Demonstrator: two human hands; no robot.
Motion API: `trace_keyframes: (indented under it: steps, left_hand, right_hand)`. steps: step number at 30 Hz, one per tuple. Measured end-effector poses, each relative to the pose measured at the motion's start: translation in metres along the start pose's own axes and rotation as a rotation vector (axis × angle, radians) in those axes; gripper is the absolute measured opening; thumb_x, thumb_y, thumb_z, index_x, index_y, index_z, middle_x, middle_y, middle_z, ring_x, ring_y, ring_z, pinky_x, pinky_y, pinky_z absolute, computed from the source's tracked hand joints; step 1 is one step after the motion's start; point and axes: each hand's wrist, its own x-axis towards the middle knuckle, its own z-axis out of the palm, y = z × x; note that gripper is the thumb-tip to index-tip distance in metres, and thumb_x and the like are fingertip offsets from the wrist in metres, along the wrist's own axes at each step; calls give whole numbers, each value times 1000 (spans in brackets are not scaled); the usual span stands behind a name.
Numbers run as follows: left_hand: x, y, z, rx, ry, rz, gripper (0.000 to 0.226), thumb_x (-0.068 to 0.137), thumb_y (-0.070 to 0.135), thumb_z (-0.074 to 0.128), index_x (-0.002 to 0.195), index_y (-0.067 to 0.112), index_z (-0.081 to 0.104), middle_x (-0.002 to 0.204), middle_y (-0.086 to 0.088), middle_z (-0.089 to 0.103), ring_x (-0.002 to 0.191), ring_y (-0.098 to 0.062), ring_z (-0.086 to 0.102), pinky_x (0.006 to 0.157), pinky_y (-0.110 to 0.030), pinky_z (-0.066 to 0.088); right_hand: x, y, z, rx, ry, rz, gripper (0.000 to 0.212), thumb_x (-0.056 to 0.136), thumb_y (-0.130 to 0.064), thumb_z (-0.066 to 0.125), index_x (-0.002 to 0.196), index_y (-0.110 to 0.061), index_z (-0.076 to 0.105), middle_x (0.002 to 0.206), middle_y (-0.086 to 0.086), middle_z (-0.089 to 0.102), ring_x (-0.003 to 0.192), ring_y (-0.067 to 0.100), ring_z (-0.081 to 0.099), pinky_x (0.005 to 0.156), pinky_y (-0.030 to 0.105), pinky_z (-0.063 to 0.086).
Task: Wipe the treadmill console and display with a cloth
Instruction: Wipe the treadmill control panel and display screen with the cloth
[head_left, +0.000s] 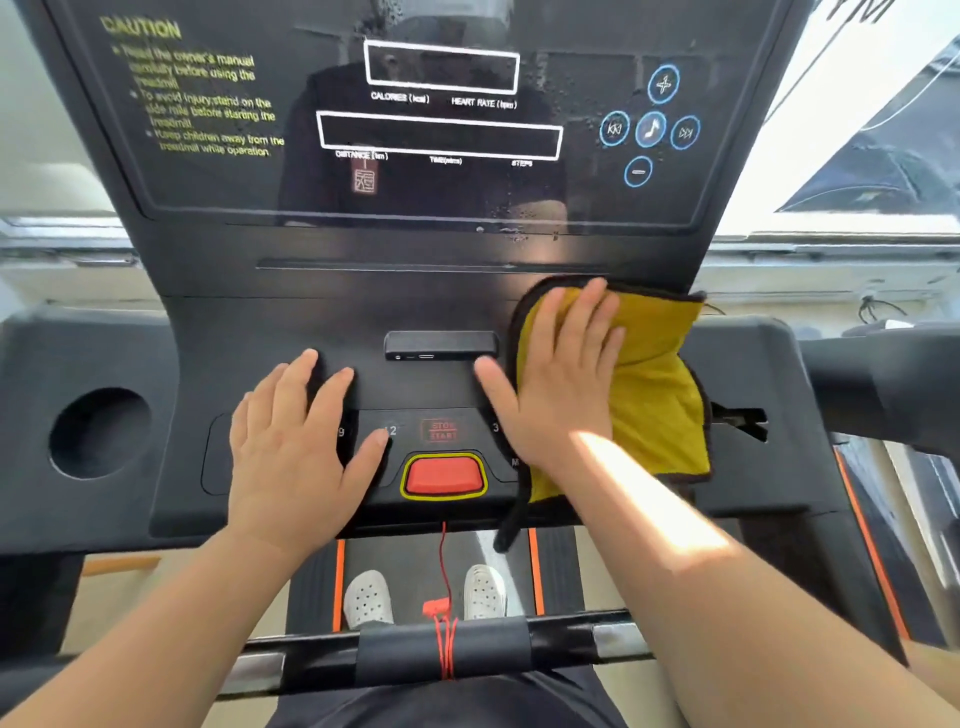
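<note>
The black treadmill console (270, 332) fills the view, with its glossy dark display (431, 176) tilted up at the back and water droplets on the display's right part. A yellow cloth (654, 384) with a dark border lies on the console's right side. My right hand (561, 379) presses flat on the cloth's left part, fingers spread, thumb on the bare console. My left hand (296, 441) rests flat on the console's left side beside the button panel, fingers apart, holding nothing.
A red safety key button (443, 475) sits at the console's front middle, its red cord (444, 571) hanging down to the handlebar (441, 654). A round cup holder (98, 434) is at the left. A small black port block (441, 345) lies between my hands.
</note>
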Motion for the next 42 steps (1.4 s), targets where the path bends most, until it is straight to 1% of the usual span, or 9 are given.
trace_keyframes:
  steps: [3, 8, 14, 18, 25, 31, 35, 39, 42]
  left_hand:
    - [0, -1, -2, -24, 6, -11, 67, 89, 59, 40, 136, 13, 56, 151, -14, 44, 137, -39, 39, 110, -58, 31]
    - [-7, -10, -3, -92, 66, 10, 60, 90, 48, 43, 136, 12, 57, 149, -13, 49, 135, -39, 44, 109, -56, 34]
    - [-14, -32, -5, -96, 92, -36, 58, 90, 46, 43, 135, 12, 58, 148, -13, 50, 137, -40, 42, 111, -57, 31]
    - [-16, -43, -7, -62, 123, -45, 54, 90, 41, 45, 132, 11, 60, 146, -15, 52, 136, -41, 44, 110, -60, 31]
    - [-21, -79, -16, -72, 186, -142, 46, 93, 33, 42, 128, 10, 62, 142, -14, 55, 135, -40, 44, 109, -59, 32]
    - [-8, -115, -24, -135, 145, -168, 48, 94, 36, 38, 130, 13, 61, 143, -8, 56, 133, -34, 45, 106, -53, 33]
    - [-8, -125, -30, -186, 133, -174, 50, 95, 38, 35, 132, 15, 60, 143, -8, 56, 131, -33, 46, 105, -50, 32]
    - [-2, -135, -41, -220, 151, -129, 51, 96, 38, 34, 135, 14, 58, 144, -9, 55, 131, -33, 46, 105, -48, 32]
    - [11, -143, -48, -236, 147, -95, 54, 97, 39, 34, 140, 15, 54, 150, -9, 49, 134, -31, 42, 109, -51, 30]
  right_hand:
    - [-14, 0, 3, -93, -116, -195, 102, 88, -80, -9, 162, -10, -9, 168, 18, -23, 155, 41, -21, 125, 57, -8]
    - [-19, -2, -1, -76, -192, -356, 98, 90, -80, -6, 163, -15, -11, 169, 8, -26, 155, 31, -25, 126, 52, -12]
    - [-49, -18, 1, -98, -323, -658, 94, 95, -78, 0, 165, -17, 15, 174, 1, 1, 160, 25, -6, 126, 60, 3]
    - [-45, -64, 3, -37, -393, -805, 91, 94, -78, 3, 165, -22, 12, 173, -4, -1, 159, 19, -8, 127, 52, -7]
    - [-52, -103, 12, -55, -453, -1002, 83, 98, -76, 17, 165, -27, 10, 173, -8, 1, 159, 18, -9, 127, 48, -10]
    - [-37, -75, 15, -150, -291, -824, 75, 99, -75, 16, 163, -37, 20, 173, -6, 8, 160, 30, 3, 124, 54, 0]
    - [-35, -119, 21, -152, -278, -837, 75, 99, -76, 16, 164, -38, 15, 173, -5, 1, 160, 28, -6, 125, 56, -6]
    - [-9, -165, 25, -146, -244, -842, 75, 99, -75, 17, 164, -39, 9, 172, -9, -8, 158, 21, -17, 123, 49, -15]
    - [3, -179, 29, -172, -143, -793, 74, 99, -75, 19, 164, -38, 13, 172, -9, -7, 158, 20, -17, 124, 47, -12]
